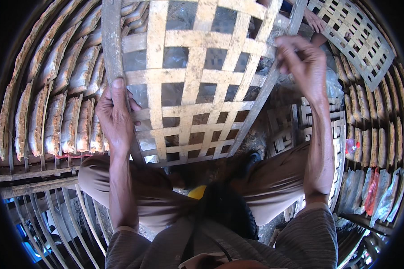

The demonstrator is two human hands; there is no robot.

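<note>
Bamboo lattice tray is what it all hinges on: a woven rack of pale flat strips, held up in front of you over your knees, long axis running away from you toward the top of the view. It tilts a bit, with the near end down by your lap. Your left hand is clamped round the left side rail, thumb pressed up along the bar, fingers wrapped behind it. Your right hand sits higher and further out on the right rail, fingers curled together at the edge (I can't tell if it's truly gripping or just pinching a strip). So the left hand is the nearer one, low on the frame, and the right is the far one.

Off to your left, rows of split dried fish lie on another rack. On the right there's a smaller lattice tray, with someone else's hand just beside it.
</note>
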